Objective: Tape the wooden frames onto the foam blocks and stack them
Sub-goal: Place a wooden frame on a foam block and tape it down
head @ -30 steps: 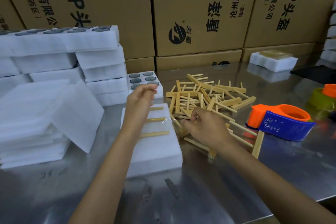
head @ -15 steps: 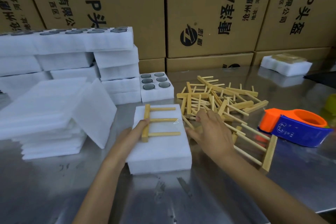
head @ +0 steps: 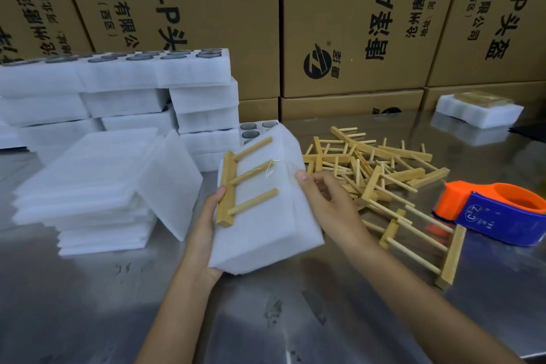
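White foam fills the middle of the scene: a foam block (head: 266, 225) is lifted off the steel table (head: 295, 319) and tilted, its top face turned toward the person. On that face lies a wooden frame (head: 236, 186), one thick bar with three dowels pointing toward two o'clock, and a strip of clear tape (head: 273, 170) crosses the middle dowel. The left hand (head: 204, 228) grips the block from its nine o'clock edge, thumb pressed on the frame's thick bar. The right hand (head: 328, 201) holds the block at its three o'clock edge, thumb tip on the foam just beside the tape, fingers curled round the side. At two o'clock from the block, loose wooden frames (head: 372, 168) lie in a heap on the table. Further toward three o'clock sits an orange and blue tape dispenser (head: 496, 213). At nine to ten o'clock stand stacked foam sheets (head: 88, 174), with higher foam stacks (head: 124, 92) behind them. Cardboard boxes (head: 348, 24) line the far side.
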A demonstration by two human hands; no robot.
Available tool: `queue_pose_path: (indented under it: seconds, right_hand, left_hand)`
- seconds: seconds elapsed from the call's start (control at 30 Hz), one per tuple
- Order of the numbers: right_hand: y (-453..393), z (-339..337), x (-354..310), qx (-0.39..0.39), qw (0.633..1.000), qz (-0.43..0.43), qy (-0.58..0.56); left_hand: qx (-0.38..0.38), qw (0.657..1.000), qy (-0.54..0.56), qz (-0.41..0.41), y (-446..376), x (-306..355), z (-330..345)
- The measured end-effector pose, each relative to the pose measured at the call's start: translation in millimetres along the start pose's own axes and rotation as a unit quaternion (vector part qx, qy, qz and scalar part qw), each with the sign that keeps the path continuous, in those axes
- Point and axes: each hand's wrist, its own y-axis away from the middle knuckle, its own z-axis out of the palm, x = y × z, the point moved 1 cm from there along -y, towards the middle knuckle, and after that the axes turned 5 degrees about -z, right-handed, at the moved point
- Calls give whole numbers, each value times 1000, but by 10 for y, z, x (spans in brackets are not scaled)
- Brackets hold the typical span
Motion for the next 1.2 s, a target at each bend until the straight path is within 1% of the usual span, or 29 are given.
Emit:
queue_pose_path:
  seconds: [0.1, 0.17, 0.23, 0.3, 0.43, 0.5, 0.57, 0.67, 0.73, 0.8, 0.83, 0.9, 0.97, 1.03, 1.07, 1.1, 1.13, 1.2]
  right_hand:
    - [31, -45, 13, -8, 994, 87, -64]
    - [36, -83, 8, -35, 981, 134, -133]
    - [4, -136, -25, -56, 968, 163, -185]
    - [-88, -211, -51, -62, 959, 176, -211]
    - [-350, -391, -88, -38, 954, 185, -235]
    - [-489, -501, -114, -40, 951, 185, -243]
    - [-643, -615, -128, -50, 951, 183, -245]
    - [-907, -746, -72, -52, 955, 180, -228]
    - [-1060, -779, -39, -87, 952, 195, -218]
    - [-1233, -777, 0, -122, 953, 201, -193]
    - [-1306, -764, 2, -114, 955, 201, -185]
    - [-1488, -743, 47, -39, 957, 211, -194]
    - [-1696, -709, 87, 29, 955, 211, -207]
    - [-1950, -690, 125, 82, 951, 206, -217]
    - [-2086, -688, 140, 105, 945, 206, -231]
    - [-2237, -685, 160, 118, 937, 208, -253]
    - [-2397, -674, 167, 121, 928, 211, -282]
    - [-2727, -626, 195, 121, 909, 224, -329]
  left_hand:
    - [-23, 1000, 9, 12, -25, -25, 71]
    - [-16, 1000, 20, 15, -47, -56, 129]
    - [-20, 999, 28, 25, -93, -83, 202]
    - [-21, 999, 37, 23, -154, -95, 307]
    - [-31, 999, 43, 5, -342, -88, 559]
    - [-41, 998, 39, 6, -448, -60, 671]
    - [-31, 999, 15, 12, -552, 8, 791]
    - [12, 998, -44, 51, -720, 189, 976]
    - [40, 991, -78, 100, -851, 324, 1085]
    - [68, 983, -115, 128, -992, 423, 1203]
    - [74, 980, -131, 131, -1082, 451, 1266]
    - [72, 981, -138, 112, -1310, 509, 1411]
    - [74, 988, -111, 76, -1574, 590, 1495]
    - [108, 989, -84, 64, -1859, 565, 1459]
    - [142, 982, -94, 79, -1985, 485, 1384]
    - [181, 966, -143, 113, -2078, 361, 1273]
    - [210, 938, -220, 165, -2141, 205, 1154]
    - [220, 865, -365, 265, -2262, -104, 912]
